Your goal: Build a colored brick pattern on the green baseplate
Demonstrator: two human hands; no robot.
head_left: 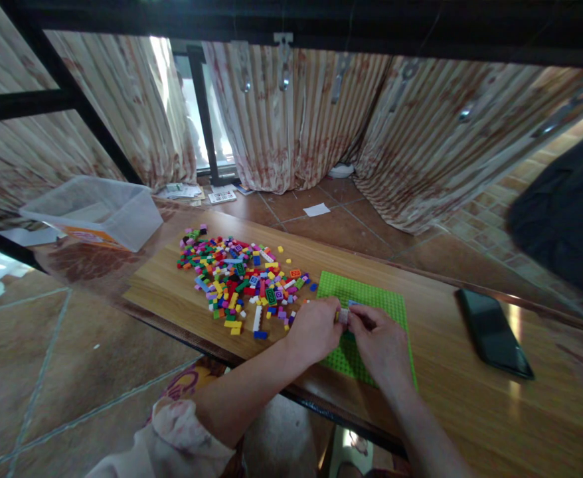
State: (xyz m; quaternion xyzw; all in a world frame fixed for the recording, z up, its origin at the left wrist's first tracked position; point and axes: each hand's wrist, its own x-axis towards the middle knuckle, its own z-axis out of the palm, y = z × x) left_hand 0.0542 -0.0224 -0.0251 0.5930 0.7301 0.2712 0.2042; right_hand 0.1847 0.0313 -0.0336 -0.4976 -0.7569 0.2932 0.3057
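Note:
My left hand and my right hand meet above a green studded baseplate. Between their fingertips sits a small pale toy brick, gripped from both sides. A bit of yellow shows at the left fingertips, too small to name. Just behind the right fingers a blue piece is partly visible; the hands hide the rest of it. To the left of the plate lies a loose pile of mixed toy bricks in many colours.
A clear plastic bin stands at the far left. On the right of the wooden board lies a black phone. Striped curtains hang behind, with papers on the tiled floor. A dark bar crosses the top.

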